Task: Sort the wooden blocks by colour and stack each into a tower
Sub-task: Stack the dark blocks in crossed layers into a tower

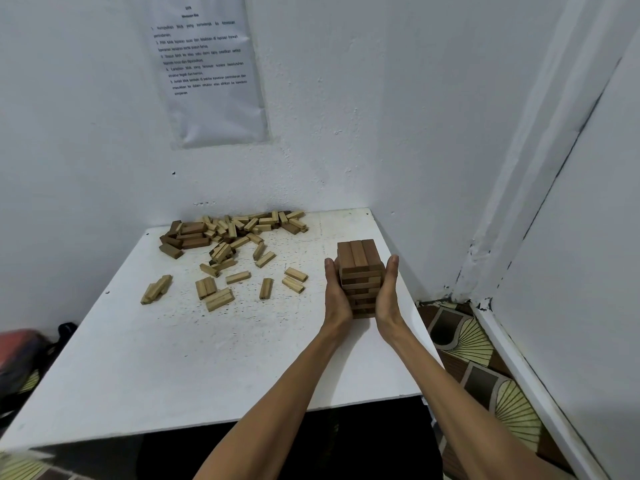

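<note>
Your two forearms reach in from the bottom edge, nearest the camera, and end at the dark tower (360, 278) on the right side of the white table (173, 368). Your left hand (336, 292) lies flat against the tower's left face and your right hand (388, 289) flat against its right face, palms facing each other, fingers straight and together. The hands press the stack between them; they do not lift it, as far as the view shows.

The tower stands upright near the table's right edge, built of dark brown blocks in crossed layers, three blocks across the top.

Judged from this, the step in hand is squaring the dark tower. The sort is only partly done: the pile (232, 230) against the back wall holds both colours, including a cluster of dark blocks (188, 237) at its left end. Loose light blocks (214, 292) lie scattered mid-table, well apart from the tower.

For the next move, release both palms evenly so no layer shifts, then reach across to the pile for another dark block. No light tower is started yet.
</note>
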### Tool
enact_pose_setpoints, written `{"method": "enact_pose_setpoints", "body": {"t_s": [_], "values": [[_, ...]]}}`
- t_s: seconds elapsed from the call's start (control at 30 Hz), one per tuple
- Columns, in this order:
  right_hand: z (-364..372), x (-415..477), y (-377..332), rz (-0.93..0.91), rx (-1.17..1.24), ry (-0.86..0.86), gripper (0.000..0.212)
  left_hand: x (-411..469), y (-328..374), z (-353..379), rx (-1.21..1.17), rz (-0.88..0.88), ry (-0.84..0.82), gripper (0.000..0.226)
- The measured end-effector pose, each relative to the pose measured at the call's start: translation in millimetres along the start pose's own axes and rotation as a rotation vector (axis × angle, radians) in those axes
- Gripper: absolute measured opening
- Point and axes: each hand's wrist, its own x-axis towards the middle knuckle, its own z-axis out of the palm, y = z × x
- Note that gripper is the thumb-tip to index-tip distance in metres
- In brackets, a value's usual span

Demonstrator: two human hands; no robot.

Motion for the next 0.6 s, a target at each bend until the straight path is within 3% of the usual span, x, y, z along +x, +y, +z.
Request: {"method": "enact_pose_setpoints", "body": {"t_s": [0.17, 0.3, 0.47, 0.6], "values": [[1.7, 0.7, 2.8, 0.022, 0.01, 0.006, 0.086, 1.4, -2.6, 1.3, 0.017, -0.005, 0.019, 0.087], [2.2, 0.6, 3.1, 0.032, 0.021, 0.015, 0.087, 1.3, -1.4, 1.7, -0.013, 0.001, 0.049, 0.078], [4.0, 0.5, 2.6, 0.043, 0.02, 0.039, 0.083, 1.2, -4.7, 1.2, 0.029, -0.006, 0.048, 0.091], [5.5, 0.6, 2.4, 0.057, 0.008, 0.048, 0.082, 0.2, -0.9, 3.7, 0.006, 0.007, 0.082, 0.075]]}}
